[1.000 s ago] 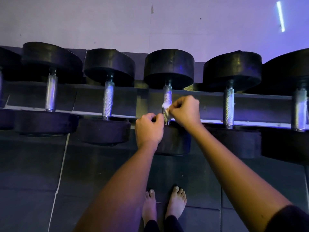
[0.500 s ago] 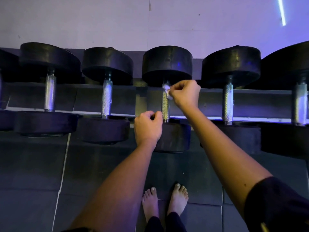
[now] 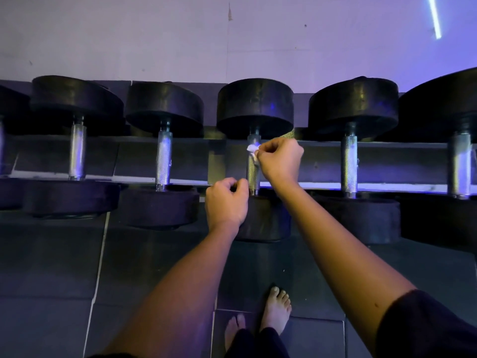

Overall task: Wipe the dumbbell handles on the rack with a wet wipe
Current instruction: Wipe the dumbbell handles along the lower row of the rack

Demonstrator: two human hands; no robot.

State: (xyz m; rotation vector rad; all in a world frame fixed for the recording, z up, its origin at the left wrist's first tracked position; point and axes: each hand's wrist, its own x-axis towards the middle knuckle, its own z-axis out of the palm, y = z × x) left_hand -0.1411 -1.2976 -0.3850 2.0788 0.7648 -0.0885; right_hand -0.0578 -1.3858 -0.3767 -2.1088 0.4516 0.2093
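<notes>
Several black dumbbells with knurled silver handles lie in a row on a dark rack. My right hand pinches a small white wet wipe against the upper part of the middle dumbbell handle. My left hand sits curled beside the lower end of that handle, with its thumb and fingers at the bar just above the near black weight; whether it grips the bar is unclear. Neighbouring handles stand to the left and to the right.
A pale wall rises behind the rack, with a light strip at top right. Dark rubber floor tiles lie below. My bare feet stand on the floor just under the middle dumbbell.
My right hand slid the wipe up the middle handle from its lower half to near the top, then came slightly back down. My left hand stayed at the handle's lower end.
</notes>
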